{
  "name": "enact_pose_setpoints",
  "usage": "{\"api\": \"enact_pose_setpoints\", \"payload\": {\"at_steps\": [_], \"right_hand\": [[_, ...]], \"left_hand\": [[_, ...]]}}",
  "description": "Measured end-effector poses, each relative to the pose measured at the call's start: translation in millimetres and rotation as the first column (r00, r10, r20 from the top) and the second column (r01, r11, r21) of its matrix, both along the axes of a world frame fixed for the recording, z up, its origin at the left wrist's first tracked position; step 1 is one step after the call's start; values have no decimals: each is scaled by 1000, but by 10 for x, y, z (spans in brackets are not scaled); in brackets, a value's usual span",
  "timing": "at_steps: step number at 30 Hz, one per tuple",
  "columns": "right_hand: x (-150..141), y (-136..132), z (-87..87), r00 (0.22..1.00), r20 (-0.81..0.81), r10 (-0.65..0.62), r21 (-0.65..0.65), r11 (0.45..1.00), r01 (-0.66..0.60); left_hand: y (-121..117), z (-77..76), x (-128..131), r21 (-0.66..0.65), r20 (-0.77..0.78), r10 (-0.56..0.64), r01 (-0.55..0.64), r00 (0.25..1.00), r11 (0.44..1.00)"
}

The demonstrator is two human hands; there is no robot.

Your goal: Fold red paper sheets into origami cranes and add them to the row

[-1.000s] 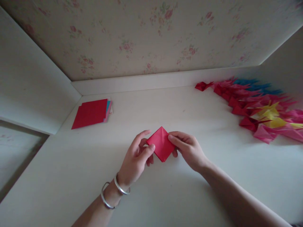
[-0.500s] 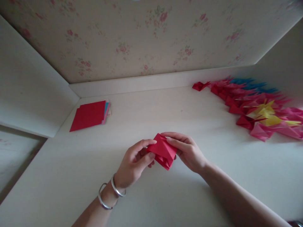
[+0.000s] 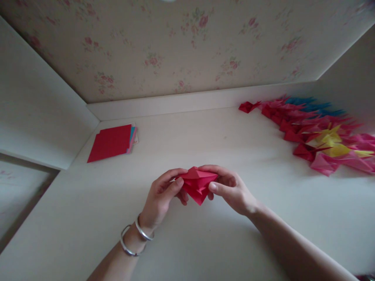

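Observation:
A folded red paper [image 3: 197, 183] is held just above the white table [image 3: 205, 242] at the centre of the view. My left hand [image 3: 162, 197], with two silver bangles on the wrist, pinches its left corner between thumb and fingers. My right hand [image 3: 231, 189] pinches the right corner the same way. The paper's layers are spread apart, so it looks like a puffed diamond with its point down.
A stack of square paper sheets [image 3: 113, 142], red on top, lies at the far left. A heap of folded paper shapes [image 3: 316, 132] in red, pink, yellow and blue runs along the far right. A floral wall rises behind the table.
The red paper was a flat diamond on the table; both hands have lifted it and pulled its layers apart so it opens up.

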State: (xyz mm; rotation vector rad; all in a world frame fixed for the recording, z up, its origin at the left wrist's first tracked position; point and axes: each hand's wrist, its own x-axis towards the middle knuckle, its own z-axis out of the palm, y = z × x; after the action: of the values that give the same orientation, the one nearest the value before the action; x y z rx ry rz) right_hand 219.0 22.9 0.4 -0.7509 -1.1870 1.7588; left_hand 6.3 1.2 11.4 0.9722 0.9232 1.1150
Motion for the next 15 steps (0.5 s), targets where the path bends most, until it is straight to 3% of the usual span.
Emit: {"api": "enact_pose_setpoints", "payload": {"at_steps": [8, 15], "right_hand": [[-15, -20, -7, 992, 74, -103, 73, 993, 97], [-16, -12, 0, 969, 120, -218, 218, 958, 188]], "left_hand": [[-9, 27, 30, 35, -56, 16, -14, 998, 999], [-4, 43, 27, 197, -103, 47, -26, 994, 980]]}}
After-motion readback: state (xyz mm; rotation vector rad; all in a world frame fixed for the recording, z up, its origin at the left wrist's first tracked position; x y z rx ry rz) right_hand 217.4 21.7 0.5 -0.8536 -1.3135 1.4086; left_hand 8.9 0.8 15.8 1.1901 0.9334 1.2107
